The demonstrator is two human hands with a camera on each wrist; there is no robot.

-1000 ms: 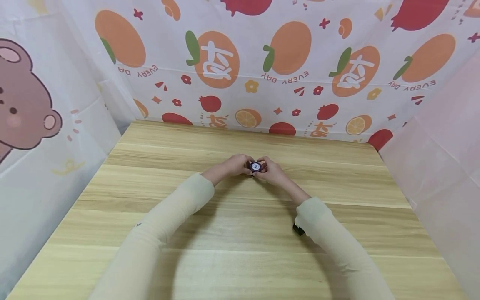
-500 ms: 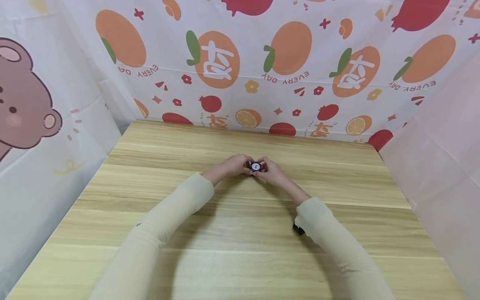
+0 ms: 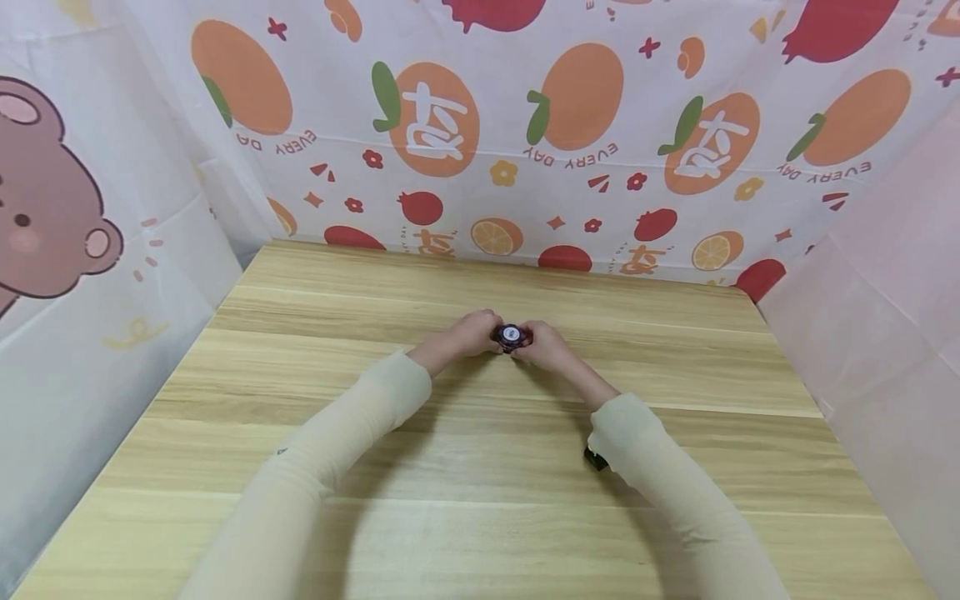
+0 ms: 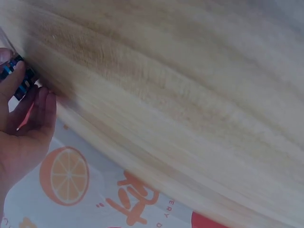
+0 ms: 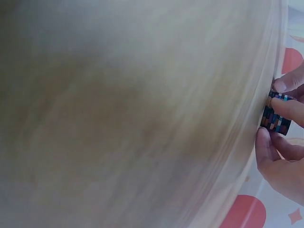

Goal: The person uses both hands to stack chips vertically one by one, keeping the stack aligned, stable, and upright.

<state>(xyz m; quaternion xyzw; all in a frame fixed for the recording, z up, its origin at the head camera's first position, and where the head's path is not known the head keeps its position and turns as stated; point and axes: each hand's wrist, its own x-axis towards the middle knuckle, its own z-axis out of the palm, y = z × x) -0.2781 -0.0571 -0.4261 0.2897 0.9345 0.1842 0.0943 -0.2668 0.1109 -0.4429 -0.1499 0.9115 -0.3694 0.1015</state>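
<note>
In the head view both hands meet over the far middle of the table. Between them stands a short stack of poker chips (image 3: 512, 334), dark-edged, with a white printed disc on top. My left hand (image 3: 474, 333) grips its left side, and my right hand (image 3: 546, 345) holds the right side with thumb and fingers. The right wrist view shows the stack (image 5: 277, 114) side on, its edges banded blue, tan and dark, with fingers at both ends. At the left wrist view's edge, a thumb lies across the chips (image 4: 21, 83).
The wooden table (image 3: 480, 517) reaches back to a fruit-print curtain (image 3: 510, 108). Plain pale sheeting (image 3: 885, 333) hangs on the right, and a bear-print curtain (image 3: 52, 192) on the left. A small black object (image 3: 596, 458) shows beside the right cuff.
My left hand has shifted its fingers slightly around the chips' left side, uncovering more of the stack's edge. The right fingers have drawn in a little. The stack stays in place.
</note>
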